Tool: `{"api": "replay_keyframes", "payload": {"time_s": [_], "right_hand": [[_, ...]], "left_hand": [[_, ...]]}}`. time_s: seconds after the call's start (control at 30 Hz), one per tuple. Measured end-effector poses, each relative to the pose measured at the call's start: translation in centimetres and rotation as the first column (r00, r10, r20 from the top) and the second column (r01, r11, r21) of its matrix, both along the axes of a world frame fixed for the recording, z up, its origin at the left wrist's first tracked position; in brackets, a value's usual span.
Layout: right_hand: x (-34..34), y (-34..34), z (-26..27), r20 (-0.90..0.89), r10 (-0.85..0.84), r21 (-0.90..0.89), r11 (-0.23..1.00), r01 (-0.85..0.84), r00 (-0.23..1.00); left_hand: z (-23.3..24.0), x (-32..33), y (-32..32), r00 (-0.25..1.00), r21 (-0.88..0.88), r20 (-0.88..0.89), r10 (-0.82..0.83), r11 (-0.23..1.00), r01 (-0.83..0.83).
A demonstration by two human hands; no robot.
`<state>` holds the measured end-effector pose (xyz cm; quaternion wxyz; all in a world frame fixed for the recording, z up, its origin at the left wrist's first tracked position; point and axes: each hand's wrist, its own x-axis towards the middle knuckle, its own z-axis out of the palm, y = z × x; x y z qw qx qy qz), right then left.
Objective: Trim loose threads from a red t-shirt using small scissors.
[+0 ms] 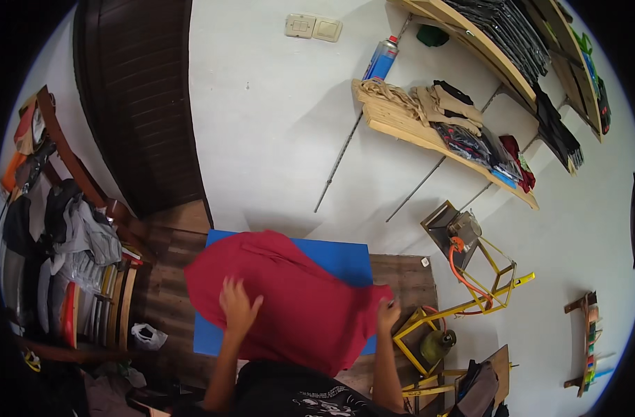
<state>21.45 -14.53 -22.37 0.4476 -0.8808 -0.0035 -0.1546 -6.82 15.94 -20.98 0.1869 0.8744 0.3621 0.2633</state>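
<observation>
A dark red cloth garment [291,297] is spread over a blue-topped table [343,258] in front of me, with folds along its far edge. Over its left part is my left hand [239,307], fingers apart, gripping nothing; whether the palm presses on the fabric is hard to tell. At the garment's right end my right hand [388,314] is closed on the narrow sleeve-like edge. A small dark spot shows by its fingertips, too small to identify.
Right of the table stand a yellow metal frame [442,313], a green gas cylinder [438,345] and an orange hose [462,273]. A wooden rack [122,307] piled with clothes is at left. A wooden wall shelf [401,125] holds folded cloth and a spray can [382,58].
</observation>
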Motion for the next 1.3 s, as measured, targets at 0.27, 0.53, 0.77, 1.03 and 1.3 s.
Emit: {"api": "replay_keyframes", "payload": {"time_s": [0.27, 0.53, 0.77, 1.03, 1.3], "right_hand": [[-13.9, 0.6, -7.9, -0.242, 0.396, -0.152, 0.886, -0.438, 0.886], [-11.7, 8.0, -3.3, -0.172, 0.554, -0.058, 0.819, -0.570, 0.814], [-14.4, 10.7, 1.3, -0.299, 0.729, 0.702, 0.605, -0.376, 0.616], [-19.8, 11.3, 4.9, -0.515, 0.822, 0.557, 0.536, -0.635, 0.242], [-19.7, 12.9, 3.5, -0.346, 0.867, 0.374, 0.478, -0.795, 0.358]], "left_hand": [[-11.0, -11.8, -5.6, 0.877, -0.434, -0.446, 0.179, 0.814, -0.387], [-6.0, -5.1, -2.8, 0.871, -0.937, 0.317, 0.374, -0.018, 0.348], [-2.4, -3.3, -2.7, 0.719, -0.679, 0.405, 0.565, -0.341, 0.650], [-2.6, -2.4, -5.5, 0.890, -0.808, 0.241, 0.388, -0.428, 0.406], [0.3, -3.1, -5.6, 0.946, -0.967, 0.252, 0.203, 0.035, 0.251]]}}
